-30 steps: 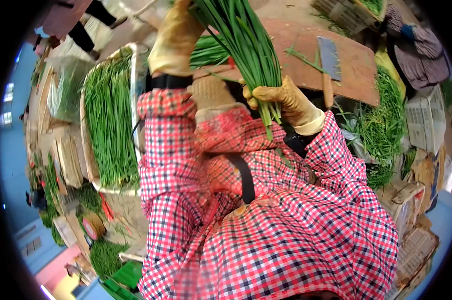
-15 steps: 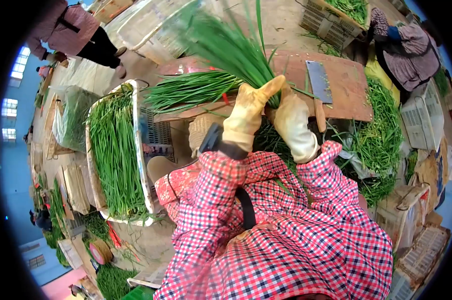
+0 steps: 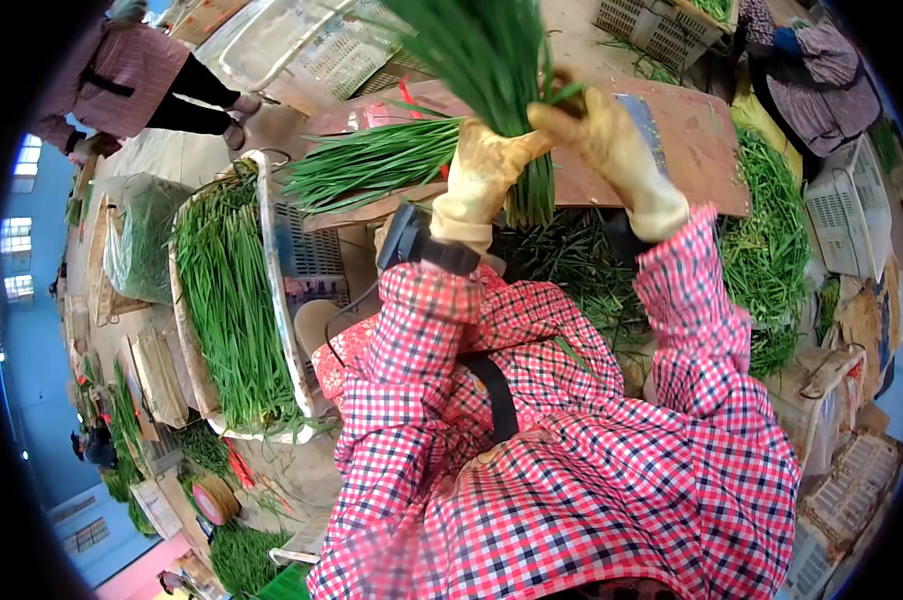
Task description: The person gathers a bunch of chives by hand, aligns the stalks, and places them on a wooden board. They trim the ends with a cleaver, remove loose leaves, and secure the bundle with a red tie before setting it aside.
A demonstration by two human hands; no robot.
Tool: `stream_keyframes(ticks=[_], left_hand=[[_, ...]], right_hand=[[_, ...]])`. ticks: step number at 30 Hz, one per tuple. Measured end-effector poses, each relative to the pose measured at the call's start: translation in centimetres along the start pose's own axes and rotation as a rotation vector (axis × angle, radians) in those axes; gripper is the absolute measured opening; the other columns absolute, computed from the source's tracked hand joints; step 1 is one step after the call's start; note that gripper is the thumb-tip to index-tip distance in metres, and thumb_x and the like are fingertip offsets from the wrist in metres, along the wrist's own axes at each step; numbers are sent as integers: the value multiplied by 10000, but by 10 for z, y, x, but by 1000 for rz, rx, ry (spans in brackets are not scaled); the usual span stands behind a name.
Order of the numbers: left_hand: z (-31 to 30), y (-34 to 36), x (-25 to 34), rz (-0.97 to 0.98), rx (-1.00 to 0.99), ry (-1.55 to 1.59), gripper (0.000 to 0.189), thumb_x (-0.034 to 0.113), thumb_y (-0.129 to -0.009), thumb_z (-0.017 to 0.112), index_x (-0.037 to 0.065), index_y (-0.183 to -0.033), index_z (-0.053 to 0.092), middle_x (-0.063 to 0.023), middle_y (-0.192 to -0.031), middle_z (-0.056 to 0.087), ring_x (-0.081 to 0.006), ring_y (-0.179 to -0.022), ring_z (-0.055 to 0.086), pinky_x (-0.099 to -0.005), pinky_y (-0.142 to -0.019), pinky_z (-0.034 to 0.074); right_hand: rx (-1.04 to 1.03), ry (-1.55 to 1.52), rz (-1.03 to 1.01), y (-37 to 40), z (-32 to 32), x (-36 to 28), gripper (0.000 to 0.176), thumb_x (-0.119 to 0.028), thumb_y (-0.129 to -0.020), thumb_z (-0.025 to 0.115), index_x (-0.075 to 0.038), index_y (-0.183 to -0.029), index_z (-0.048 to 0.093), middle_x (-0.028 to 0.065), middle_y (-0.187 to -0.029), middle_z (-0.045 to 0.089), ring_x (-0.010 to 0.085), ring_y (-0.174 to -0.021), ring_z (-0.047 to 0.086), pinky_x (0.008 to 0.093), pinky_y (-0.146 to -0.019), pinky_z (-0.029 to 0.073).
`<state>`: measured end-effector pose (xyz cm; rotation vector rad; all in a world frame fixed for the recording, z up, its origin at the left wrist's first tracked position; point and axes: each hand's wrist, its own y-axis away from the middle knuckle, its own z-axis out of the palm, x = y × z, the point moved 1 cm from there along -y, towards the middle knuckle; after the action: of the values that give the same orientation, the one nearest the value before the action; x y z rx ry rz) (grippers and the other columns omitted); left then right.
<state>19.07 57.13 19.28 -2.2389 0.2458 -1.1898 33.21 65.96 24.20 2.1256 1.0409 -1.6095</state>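
My left hand (image 3: 487, 170), in a stained pale work glove, is closed around a thick bunch of green chives (image 3: 492, 70). The leaves fan out away from me, and the cut stalk ends (image 3: 532, 195) point down toward my lap. My right hand (image 3: 607, 145), gloved too and slightly blurred, is at the right side of the bunch, its curled fingers and thumb on a few chive leaves that stick out. Behind that hand a cleaver (image 3: 644, 118) lies on the wooden board (image 3: 707, 150), its handle hidden. A second bunch of chives (image 3: 372, 165) rests at the board's left end.
To the left stands a white crate (image 3: 290, 300) packed with chives. Loose green trimmings (image 3: 767, 250) are heaped on the right and below the board. Co-workers (image 3: 137, 75) are at the upper left and upper right. More crates (image 3: 662, 35) stand beyond the board.
The bunch has risen and turned more upright, its stalk ends now below my left hand. My right hand has moved from the stalk ends up to the bunch's right side, covering part of the cleaver.
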Motion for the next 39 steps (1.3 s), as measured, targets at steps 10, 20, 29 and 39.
stream_keyframes(ticks=[10, 20, 29, 39], left_hand=[[36, -21, -82, -287, -67, 503, 208, 123, -881, 617, 17, -1059, 610, -14, -876, 652, -145, -740, 601, -312, -633, 501], [105, 8, -180, -766, 119, 1444, 267, 315, -936, 501, 66, -957, 594, -42, -829, 610, -184, -690, 558, -352, -612, 463], [64, 10, -69, -568, 49, 384, 226, 213, -757, 650, 43, -903, 619, -92, -842, 651, -212, -765, 616, -350, -654, 473], [13, 33, -18, -612, 301, 4, 209, 143, -689, 726, 33, -816, 601, -75, -705, 616, -265, -639, 589, -383, -581, 461]], right_hand=[[314, -179, -139, -33, 6, -1, 490, -98, -725, 817, -30, -1172, 628, 129, -1059, 695, 256, -931, 673, 345, -828, 534], [7, -406, 20, -45, 15, 100, 489, -205, -885, 691, 26, -1283, 525, 151, -1229, 618, 236, -1038, 623, 347, -866, 520], [73, -599, -30, -57, 24, 24, 339, -74, -858, 726, 36, -1155, 603, 87, -1017, 670, 160, -806, 649, 275, -649, 524], [-60, -228, -306, -83, -1, -84, 510, -209, -970, 564, -28, -1426, 425, 100, -1213, 574, 188, -996, 585, 283, -834, 490]])
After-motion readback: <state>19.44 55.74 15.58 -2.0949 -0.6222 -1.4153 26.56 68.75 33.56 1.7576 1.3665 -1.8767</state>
